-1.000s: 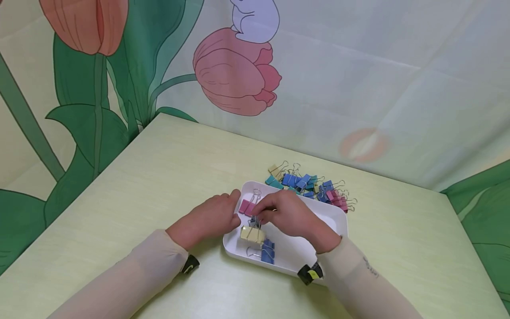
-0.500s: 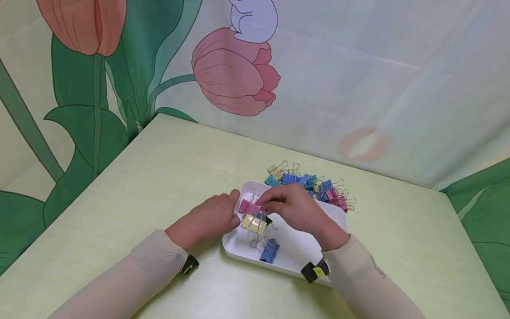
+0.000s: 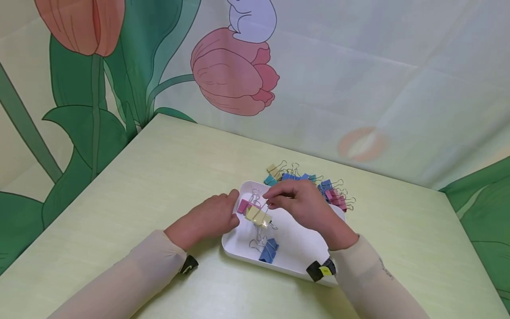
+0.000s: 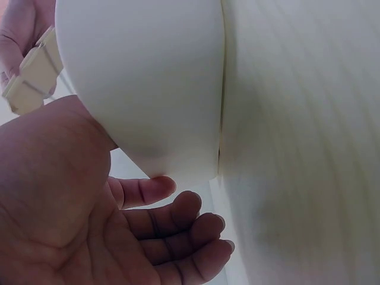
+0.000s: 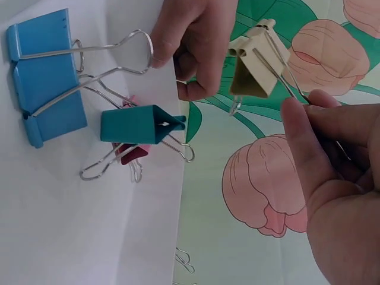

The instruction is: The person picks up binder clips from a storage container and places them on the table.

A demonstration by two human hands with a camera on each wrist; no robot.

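Observation:
My right hand [image 3: 303, 201] pinches a yellow binder clip [image 3: 259, 217] by a wire handle between thumb and fingertip, raised above the white tray [image 3: 299, 263]. In the right wrist view the clip [image 5: 258, 68] hangs from the fingers. My left hand [image 3: 207, 217] holds the tray's left end; in the left wrist view the thumb goes over the rim, an index fingertip touches the outer wall [image 4: 148, 89], and the other fingers are loosely curled. Inside the tray lie a blue binder clip [image 3: 269, 250], a pink one [image 3: 243, 206] and a teal one [image 5: 130, 123], the teal mostly hidden in the head view.
Behind the tray, a pile of binder clips lies on the pale table, with yellow [image 3: 274, 170], teal [image 3: 271, 180], blue [image 3: 324, 186] and pink [image 3: 336, 198] ones; my right hand hides part of it. A printed tulip curtain [image 3: 318, 88] hangs beyond the table's back edge.
My right hand has lifted the yellow clip and moved back and slightly right with it. The blue clip has shifted and turned a little in the tray. My left hand stays put.

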